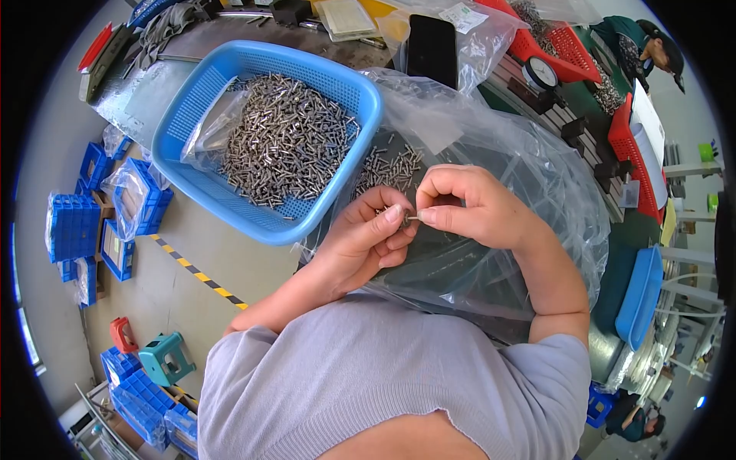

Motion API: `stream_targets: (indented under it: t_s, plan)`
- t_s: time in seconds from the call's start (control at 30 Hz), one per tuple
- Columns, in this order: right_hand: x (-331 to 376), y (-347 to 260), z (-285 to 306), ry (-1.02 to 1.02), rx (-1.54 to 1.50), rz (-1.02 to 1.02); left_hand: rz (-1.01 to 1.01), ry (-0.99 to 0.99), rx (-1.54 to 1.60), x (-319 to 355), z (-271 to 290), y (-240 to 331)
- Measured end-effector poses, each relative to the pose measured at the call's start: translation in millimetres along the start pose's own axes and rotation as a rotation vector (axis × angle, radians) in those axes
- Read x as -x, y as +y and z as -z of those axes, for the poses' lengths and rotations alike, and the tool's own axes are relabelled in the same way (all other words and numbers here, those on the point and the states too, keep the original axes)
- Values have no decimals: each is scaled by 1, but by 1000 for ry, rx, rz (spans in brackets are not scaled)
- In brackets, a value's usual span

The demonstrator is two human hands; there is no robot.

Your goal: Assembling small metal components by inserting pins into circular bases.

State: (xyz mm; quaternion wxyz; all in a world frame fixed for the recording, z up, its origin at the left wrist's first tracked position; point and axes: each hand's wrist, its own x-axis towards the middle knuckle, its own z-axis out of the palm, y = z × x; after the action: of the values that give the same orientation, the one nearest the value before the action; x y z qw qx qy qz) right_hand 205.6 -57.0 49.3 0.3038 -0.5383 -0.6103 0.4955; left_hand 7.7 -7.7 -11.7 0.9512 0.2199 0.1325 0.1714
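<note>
My left hand (366, 234) is closed, with small grey metal parts pinched between thumb and fingers; their exact shape is hard to see. From the right, my right hand (475, 203) meets it, thumb and forefinger pinching a thin metal pin (413, 218) whose end points at the left fingertips. Just beyond both hands, a loose heap of small metal pins (389, 167) lies on a clear plastic sheet (498, 157). To the left stands a blue perforated basket (170, 180) holding a large pile of similar metal pins (295, 142) and a crumpled clear bag (215, 126).
A black phone (432, 50) lies beyond the sheet. At right are a dial gauge (540, 73), red baskets (571, 50) and a blue tray (640, 299). Blue crates (73, 226) and a teal stool (165, 359) stand on the floor at left. Another person (640, 47) works far right.
</note>
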Motion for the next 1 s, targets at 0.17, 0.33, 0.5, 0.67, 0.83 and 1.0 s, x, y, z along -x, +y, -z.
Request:
stream_targets:
  t_s: [0.17, 0.33, 0.5, 0.67, 0.83, 1.0]
  plan:
    - [3, -7, -5, 60, 88, 44, -1, -1, 16, 0, 2, -1]
    - [7, -10, -13, 122, 129, 113, 13, 1, 18, 1, 2, 0]
    - [7, -10, -17, 191, 209, 199, 14, -8, 29, 1, 3, 0]
    - [6, -6, -16, 172, 152, 167, 11, -26, 37, 1, 6, 0]
    - [6, -6, -16, 157, 126, 151, 11, -16, 23, 2, 5, 0]
    - [3, -2, -20, 160, 128, 174, 12, -23, 31, 1, 4, 0]
